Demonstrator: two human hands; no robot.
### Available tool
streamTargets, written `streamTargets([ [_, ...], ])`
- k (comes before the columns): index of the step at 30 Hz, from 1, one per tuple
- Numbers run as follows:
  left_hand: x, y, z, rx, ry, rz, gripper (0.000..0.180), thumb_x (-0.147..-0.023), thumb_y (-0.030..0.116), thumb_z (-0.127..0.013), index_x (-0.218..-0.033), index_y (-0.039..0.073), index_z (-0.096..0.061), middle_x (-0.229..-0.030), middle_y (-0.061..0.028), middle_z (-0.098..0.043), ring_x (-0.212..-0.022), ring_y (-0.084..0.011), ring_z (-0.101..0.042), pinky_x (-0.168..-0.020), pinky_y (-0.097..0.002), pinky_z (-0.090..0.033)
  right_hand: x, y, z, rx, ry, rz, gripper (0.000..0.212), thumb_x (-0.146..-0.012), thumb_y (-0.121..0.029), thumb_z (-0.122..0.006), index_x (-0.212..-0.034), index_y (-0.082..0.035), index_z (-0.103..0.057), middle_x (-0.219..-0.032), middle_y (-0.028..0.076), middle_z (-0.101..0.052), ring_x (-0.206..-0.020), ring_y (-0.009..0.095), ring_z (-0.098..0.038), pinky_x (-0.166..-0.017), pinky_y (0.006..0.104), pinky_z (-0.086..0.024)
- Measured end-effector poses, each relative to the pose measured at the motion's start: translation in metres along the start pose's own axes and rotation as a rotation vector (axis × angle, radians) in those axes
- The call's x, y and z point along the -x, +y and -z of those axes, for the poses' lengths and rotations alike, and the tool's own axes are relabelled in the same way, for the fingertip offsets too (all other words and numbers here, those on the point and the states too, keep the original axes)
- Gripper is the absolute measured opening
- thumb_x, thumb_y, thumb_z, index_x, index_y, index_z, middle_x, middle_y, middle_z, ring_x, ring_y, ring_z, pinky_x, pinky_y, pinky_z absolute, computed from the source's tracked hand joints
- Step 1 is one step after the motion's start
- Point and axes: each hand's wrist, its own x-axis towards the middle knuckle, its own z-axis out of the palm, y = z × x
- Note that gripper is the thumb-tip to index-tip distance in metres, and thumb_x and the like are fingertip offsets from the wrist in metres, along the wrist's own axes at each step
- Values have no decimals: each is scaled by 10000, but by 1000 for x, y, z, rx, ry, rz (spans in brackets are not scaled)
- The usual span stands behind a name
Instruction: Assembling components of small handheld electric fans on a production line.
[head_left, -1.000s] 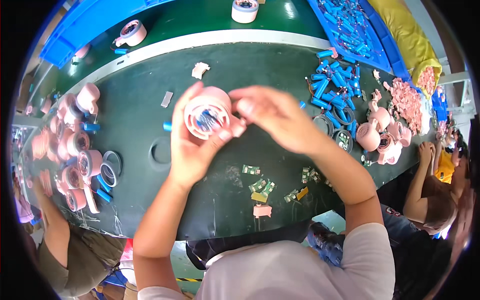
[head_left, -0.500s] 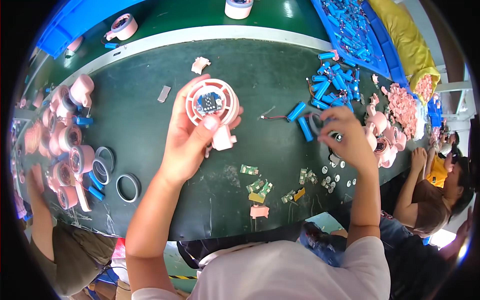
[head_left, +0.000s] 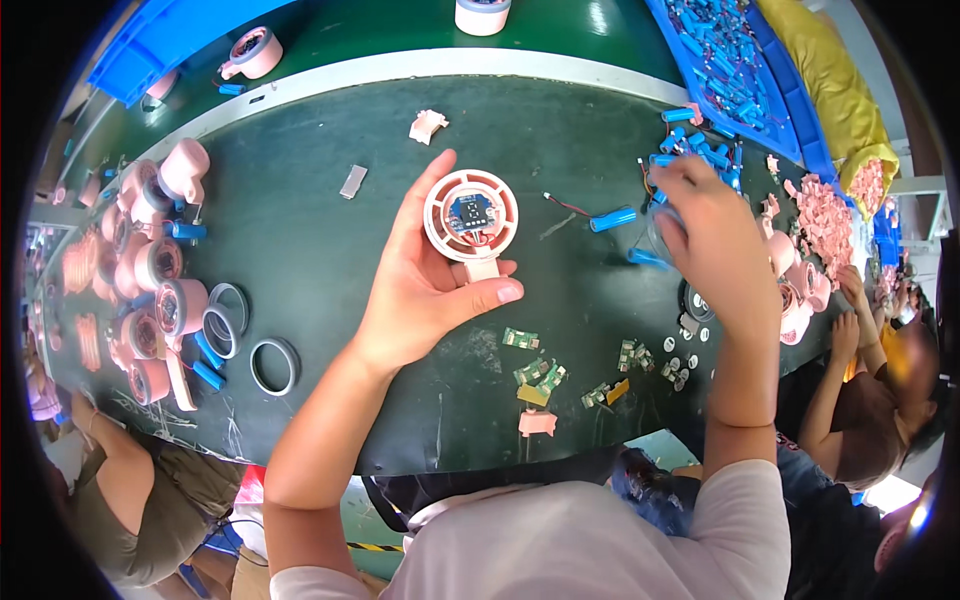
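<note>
While the left hand (head_left: pixel 425 285) clamps a round pink housing (head_left: pixel 436 222), thumb across its stub, the bent fingers of the right hand (head_left: pixel 718 228) blur above blue cells (head_left: pixel 715 153); whether they close on the greyish shape (head_left: pixel 657 235) beside them cannot be told. The housing sits above the middle of the dark green table (head_left: pixel 350 430), its face toward the camera, a circuit board (head_left: pixel 475 210) showing inside. At the housing 1 second ago, the right hand is now well apart from it, leaving, it appears, the support of the piece to 1 hand.

Near the right fingers lies 1 wired cell (head_left: pixel 613 219); toward the person, small green boards (head_left: pixel 545 376); to the left, a loose grey ring (head_left: pixel 254 368) beside clustered pink housings (head_left: pixel 182 307).

Farther out, a blue tray (head_left: pixel 800 115) at upper right holds many more blue cells, and a yellow sack (head_left: pixel 820 80) gapes on pink pieces (head_left: pixel 866 183). At upper left stands a blue bin (head_left: pixel 170 40), its contents hidden.
</note>
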Motion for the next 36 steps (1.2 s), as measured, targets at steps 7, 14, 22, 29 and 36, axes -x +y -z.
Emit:
streamTargets([
  [7, -1, 1, -1, -9, -46, 8, 1056, -646, -62, -775, -1458, 106, -121, -1258, -78, -467, -1121, -237, -540, -850, -341, -535, -5, 11, 60, -503, -51, 77, 179, -767, 32, -625, -942, 11, -654, -846, 115, -647, -589, 176, -592, -517, 251, -453],
  [14, 3, 0, -6, 100, -117, -20, 1084, -635, -118, -760, -1459, 131, -101, -1299, -63, -414, -1139, -197, -505, -897, -368, -505, -17, -58, -23, -805, 351, 180, 292, -815, 1, -629, -1099, -63, -656, -641, 36, -534, -519, 92, -442, -459, 244, -337],
  [22, 3, 2, -3, 45, -49, -35, 1080, -641, -25, -793, -1459, 115, -101, -1275, -86, -456, -1133, -238, -531, -859, -337, -529, -10, -35, -34, -1107, 339, -119, 250, -843, 25, -608, -1087, -11, -653, -812, 2, -552, -592, 17, -435, -510, 168, -344],
  [29, 4, 1, -4, 11, -83, -22, 1074, -648, -57, -775, -1460, 113, -93, -1279, -88, -449, -1141, -237, -528, -874, -339, -524, -6, -40, -34, -1482, 109, -460, 182, -833, -35, -651, -1009, 9, -667, -764, 32, -623, -560, 48, -540, -461, 170, -381],
  [36, 6, -3, -9, 65, -120, -22, 1065, -644, -121, -753, -1459, 116, -110, -1296, -71, -424, -1150, -199, -487, -870, -357, -518, -13, -77, -50, -1309, 506, 71, 132, -803, -64, -691, -916, 3, -671, -728, 40, -600, -546, 66, -530, -454, 189, -377],
])
